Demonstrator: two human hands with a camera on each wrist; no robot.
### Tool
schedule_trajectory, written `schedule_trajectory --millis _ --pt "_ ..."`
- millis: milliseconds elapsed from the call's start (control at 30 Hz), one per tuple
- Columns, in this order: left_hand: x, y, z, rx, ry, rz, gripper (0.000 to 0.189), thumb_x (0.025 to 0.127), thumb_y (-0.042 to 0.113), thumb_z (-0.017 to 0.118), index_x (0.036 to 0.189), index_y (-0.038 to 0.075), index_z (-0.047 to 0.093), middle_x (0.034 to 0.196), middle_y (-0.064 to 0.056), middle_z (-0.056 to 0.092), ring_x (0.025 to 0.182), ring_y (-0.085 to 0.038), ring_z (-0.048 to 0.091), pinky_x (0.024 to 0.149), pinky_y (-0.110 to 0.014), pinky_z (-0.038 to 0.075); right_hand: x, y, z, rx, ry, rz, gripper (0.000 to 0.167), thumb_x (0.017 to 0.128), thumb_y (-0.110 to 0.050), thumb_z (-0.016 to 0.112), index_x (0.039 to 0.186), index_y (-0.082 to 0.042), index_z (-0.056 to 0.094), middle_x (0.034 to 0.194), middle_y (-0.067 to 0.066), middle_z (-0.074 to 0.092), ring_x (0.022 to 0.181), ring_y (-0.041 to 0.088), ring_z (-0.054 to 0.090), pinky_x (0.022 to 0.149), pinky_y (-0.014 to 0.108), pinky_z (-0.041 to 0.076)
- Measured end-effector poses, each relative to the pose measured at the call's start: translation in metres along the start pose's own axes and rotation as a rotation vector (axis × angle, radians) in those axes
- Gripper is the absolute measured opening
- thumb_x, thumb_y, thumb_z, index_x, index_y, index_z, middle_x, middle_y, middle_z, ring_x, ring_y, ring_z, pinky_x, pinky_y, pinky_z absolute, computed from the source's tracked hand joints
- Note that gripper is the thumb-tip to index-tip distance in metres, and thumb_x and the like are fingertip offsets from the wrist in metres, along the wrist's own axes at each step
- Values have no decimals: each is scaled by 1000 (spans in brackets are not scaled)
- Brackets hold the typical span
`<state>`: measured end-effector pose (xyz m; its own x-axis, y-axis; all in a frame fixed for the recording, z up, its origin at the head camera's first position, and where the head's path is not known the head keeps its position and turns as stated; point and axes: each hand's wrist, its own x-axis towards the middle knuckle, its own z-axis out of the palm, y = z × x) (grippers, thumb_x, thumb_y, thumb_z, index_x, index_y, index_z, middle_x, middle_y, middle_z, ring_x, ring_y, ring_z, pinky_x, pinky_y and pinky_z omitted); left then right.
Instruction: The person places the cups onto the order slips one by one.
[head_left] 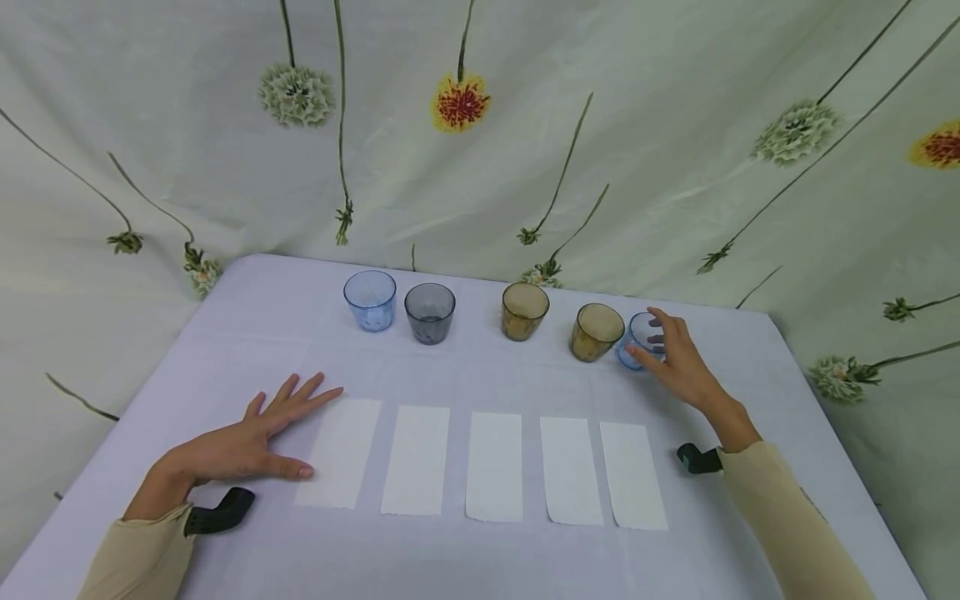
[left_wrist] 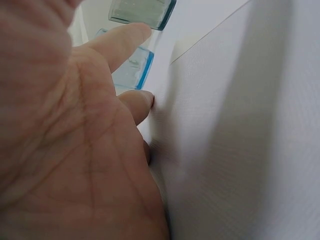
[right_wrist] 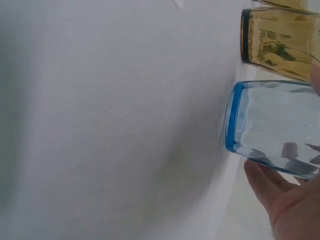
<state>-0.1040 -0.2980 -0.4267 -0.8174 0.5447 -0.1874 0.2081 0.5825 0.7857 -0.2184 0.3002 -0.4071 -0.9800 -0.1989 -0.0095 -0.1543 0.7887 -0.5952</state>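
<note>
My right hand (head_left: 681,367) is around a clear blue glass (head_left: 628,357) at the right end of a row of glasses. The thumb is on its near side and the fingers curve along the other; fingers show through the wall in the right wrist view. The blue glass (right_wrist: 275,125) stands upright beside an amber glass (right_wrist: 280,42). My left hand (head_left: 243,442) rests on the table with fingers spread. Its thumb and index fingertip reach the leftmost white paper strip (head_left: 341,454).
Left along the row stand two amber glasses (head_left: 597,333) (head_left: 525,312), a grey glass (head_left: 430,315) and another blue glass (head_left: 371,302). Several white paper strips (head_left: 493,467) lie side by side nearer me. A flowered cloth (head_left: 660,125) hangs behind the white-covered table (head_left: 465,567).
</note>
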Motion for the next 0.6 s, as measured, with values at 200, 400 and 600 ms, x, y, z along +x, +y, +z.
schedule_trajectory --millis 200,400,600 --pt "0 -1 2 3 2 -4 95 81 36 81 159 29 27 168 -20 -6 148 -49 -26 104 -72 -27 -4 0 -2 6 17 8 83 101 -44 57 159 -8 10 149 30 25 131 52 45 98 64 47" --pt "0 -1 3 21 -3 12 95 81 36 81 159 28 27 167 -22 -8 147 -51 -26 104 -72 -27 -9 -3 -3 12 41 -2 82 101 -45 56 159 -9 11 149 30 27 130 52 46 99 65 46" --pt "0 -2 4 52 2 3 97 79 40 82 159 29 27 167 -21 -7 147 -50 -24 106 -70 -27 -19 -10 -6 13 54 5 82 101 -45 57 159 -10 12 148 30 29 130 52 46 97 65 47"
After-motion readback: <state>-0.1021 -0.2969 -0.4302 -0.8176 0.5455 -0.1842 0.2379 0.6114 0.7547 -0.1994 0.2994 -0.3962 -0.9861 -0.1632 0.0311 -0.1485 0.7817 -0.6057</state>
